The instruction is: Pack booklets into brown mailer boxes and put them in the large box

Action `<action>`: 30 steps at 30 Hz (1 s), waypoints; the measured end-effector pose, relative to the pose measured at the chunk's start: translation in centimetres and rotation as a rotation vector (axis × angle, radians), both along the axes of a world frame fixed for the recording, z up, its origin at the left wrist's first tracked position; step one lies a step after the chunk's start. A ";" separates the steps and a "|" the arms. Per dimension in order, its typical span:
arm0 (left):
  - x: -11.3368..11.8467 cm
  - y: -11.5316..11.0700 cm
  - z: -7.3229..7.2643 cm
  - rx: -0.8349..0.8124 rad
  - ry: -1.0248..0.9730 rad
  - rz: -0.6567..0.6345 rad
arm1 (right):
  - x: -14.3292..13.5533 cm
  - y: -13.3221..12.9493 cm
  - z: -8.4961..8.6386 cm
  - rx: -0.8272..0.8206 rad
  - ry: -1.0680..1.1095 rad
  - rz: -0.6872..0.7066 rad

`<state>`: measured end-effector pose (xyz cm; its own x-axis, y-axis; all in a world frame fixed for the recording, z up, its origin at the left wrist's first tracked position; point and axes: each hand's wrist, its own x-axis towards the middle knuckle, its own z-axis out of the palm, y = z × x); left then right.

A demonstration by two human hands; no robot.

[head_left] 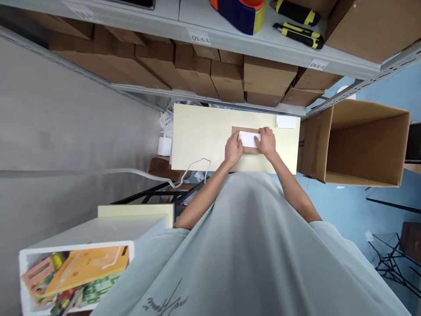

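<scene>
A small brown cardboard box [251, 150] lies on the cream table [200, 136], with a blank-looking white label [249, 139] on its upper face. My left hand [233, 148] grips the box's left end, its thumb by the label's left edge. At the other end, my right hand [267, 141] is closed over the right side, its thumb at the label's right edge. Fine detail under the fingers is hidden, and I cannot tell whether the label is stuck down flat. Right of my right hand, a white stack of labels or paper [286, 122] lies near the table's far edge.
A metal shelf [223, 46] packed with cardboard boxes [268, 77] overhangs the far side. On it sit a tape dispenser [245, 15] and utility knives [299, 35]. A large open carton [365, 145] stands right. A white cable [144, 174] runs left, above a cluttered white bin [77, 245].
</scene>
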<state>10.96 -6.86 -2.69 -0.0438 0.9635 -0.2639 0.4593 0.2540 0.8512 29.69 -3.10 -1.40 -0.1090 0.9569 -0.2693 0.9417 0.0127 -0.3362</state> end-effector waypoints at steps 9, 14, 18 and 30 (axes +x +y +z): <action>-2.4 0.8 -3.0 0.131 0.543 -0.526 | -2.8 -5.4 -3.3 0.012 -0.155 -0.017; -4.4 0.7 -3.8 0.111 0.565 -0.522 | 0.4 -6.7 -3.8 -0.011 -0.226 -0.119; -3.8 0.8 -3.5 0.118 0.547 -0.533 | 0.8 -6.8 -3.1 -0.051 -0.244 -0.138; -3.6 0.9 -3.3 0.089 0.476 -0.465 | -2.2 -6.2 -2.8 -0.073 -0.198 -0.177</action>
<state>7.34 -5.93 -5.99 0.2894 0.9273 -0.2374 0.8343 -0.1227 0.5375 27.48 -9.32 -4.20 0.1196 0.9335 -0.3381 0.9746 -0.1754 -0.1394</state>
